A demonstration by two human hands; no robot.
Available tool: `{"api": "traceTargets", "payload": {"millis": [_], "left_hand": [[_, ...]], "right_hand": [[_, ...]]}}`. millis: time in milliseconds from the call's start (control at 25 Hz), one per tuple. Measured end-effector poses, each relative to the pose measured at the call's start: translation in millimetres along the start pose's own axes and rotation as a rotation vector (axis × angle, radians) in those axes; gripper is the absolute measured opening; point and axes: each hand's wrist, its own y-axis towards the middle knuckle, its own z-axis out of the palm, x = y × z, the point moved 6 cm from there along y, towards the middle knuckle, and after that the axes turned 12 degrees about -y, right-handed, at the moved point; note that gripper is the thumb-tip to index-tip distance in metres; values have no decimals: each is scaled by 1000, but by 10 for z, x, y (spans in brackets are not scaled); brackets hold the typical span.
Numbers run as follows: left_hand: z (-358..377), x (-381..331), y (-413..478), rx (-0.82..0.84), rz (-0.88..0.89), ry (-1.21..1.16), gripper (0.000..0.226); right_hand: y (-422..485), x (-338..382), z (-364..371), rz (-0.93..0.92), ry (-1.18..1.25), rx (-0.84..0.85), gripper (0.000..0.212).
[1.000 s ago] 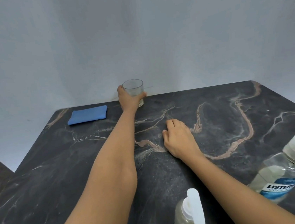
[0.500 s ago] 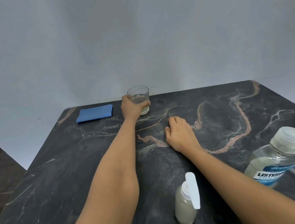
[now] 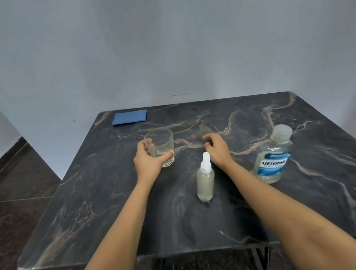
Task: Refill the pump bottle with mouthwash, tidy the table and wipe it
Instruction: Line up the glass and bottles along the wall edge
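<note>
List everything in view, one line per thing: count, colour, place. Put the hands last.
glass: one, clear, left of table centre
pump bottle: one, cloudy liquid with white pump, table centre
mouthwash bottle: one, clear with blue label, right of the pump bottle
cloth: one, blue, folded, far left corner of the table
table: one, dark marble with pale veins
left hand: one, grips the glass
right hand: one, fingers loosely curled, holds nothing, just beyond the pump bottle
</note>
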Motion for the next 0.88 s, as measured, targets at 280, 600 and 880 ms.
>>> {"api": "traceTargets", "payload": {"millis": [280,600,880], "left_hand": [[-445,-32,-648,-6,3,25,71],[-503,92,-873,10,16,-47,73],[-505,130,-836,-1,39,-42,71]], "right_hand": [[-994,287,-333,-30,812,170,37],[-1392,450,-374,-399,416,282,48],[-1269,612,-274,-452,340,61,37]]}}
